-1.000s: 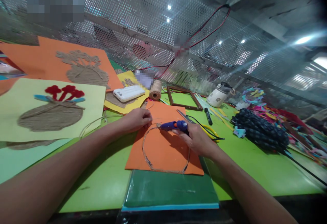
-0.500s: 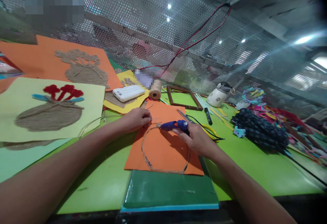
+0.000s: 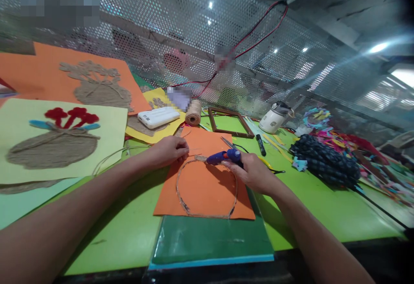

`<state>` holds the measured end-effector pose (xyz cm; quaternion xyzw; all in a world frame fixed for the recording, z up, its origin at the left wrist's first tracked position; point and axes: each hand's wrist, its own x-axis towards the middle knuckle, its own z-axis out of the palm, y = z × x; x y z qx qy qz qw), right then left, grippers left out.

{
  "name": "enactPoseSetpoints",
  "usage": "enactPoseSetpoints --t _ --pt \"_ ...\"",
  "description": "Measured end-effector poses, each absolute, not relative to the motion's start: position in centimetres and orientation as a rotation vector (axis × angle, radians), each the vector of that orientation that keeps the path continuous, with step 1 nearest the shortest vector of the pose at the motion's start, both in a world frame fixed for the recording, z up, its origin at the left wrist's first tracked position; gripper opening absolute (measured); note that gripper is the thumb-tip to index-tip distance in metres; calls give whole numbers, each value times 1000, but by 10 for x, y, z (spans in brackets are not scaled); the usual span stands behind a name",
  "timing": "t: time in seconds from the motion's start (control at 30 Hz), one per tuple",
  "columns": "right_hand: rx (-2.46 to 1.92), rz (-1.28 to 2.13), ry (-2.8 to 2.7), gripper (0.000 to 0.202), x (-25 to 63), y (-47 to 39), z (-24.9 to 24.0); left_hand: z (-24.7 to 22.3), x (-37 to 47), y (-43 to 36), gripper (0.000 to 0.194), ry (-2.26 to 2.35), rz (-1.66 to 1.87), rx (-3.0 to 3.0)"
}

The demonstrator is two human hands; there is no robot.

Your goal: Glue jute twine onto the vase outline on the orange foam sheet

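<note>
An orange sheet [image 3: 207, 191] lies in front of me, with a vase-shaped outline of twine [image 3: 177, 184] on it. At the outline's neck is a short band of brown twine [image 3: 200, 158]. My right hand [image 3: 255, 171] is wrapped round a blue glue gun [image 3: 223, 157], its nozzle pointing left at the right end of that band. Beside the band on the left, my left hand [image 3: 176, 148] is closed in a pinch on a thin strand of twine, which shows near its fingertips. Scissors [image 3: 227, 141] lie partly hidden behind the glue gun.
A green folder [image 3: 213, 241] lies under the sheet. Behind are a twine spool [image 3: 193, 113], a white power bank [image 3: 158, 117], a wooden frame [image 3: 231, 122], a marker [image 3: 260, 145] and a bottle [image 3: 274, 118]. Finished vase pictures [image 3: 111, 124] lie left; dark patterned fabric [image 3: 323, 161] lies right.
The glue gun has moved slightly right along the band, uncovering more of it. My left hand stays pinched beside it. The whole view has shifted a little.
</note>
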<state>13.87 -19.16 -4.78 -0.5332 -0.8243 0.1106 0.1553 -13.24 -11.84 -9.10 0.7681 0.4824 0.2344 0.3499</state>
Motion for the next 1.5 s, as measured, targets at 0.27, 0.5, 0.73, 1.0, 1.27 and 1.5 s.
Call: enactPoseSetpoints --t 0.27,0.5,0.73,1.0,1.27,1.5 --pt "-1527 279 -2363 39 143 -191 -46 -90 -132 -118 15 1279 604 1944" --pt "-1532 296 -2337 39 143 -190 -46 -87 -130 -120 17 1264 596 1943" --pt "-1463 349 -2339 33 122 -193 -46 -89 -130 -118 18 1272 595 1956" --pt "-1477 397 -2321 35 141 -187 -43 -90 -133 -117 22 1234 594 2000" --pt "-1522 439 -2330 34 155 -184 -34 -95 -135 -111 22 1228 594 2029" --pt "-1504 453 -2297 38 142 -185 -39 -96 -135 -110 28 1218 581 2032"
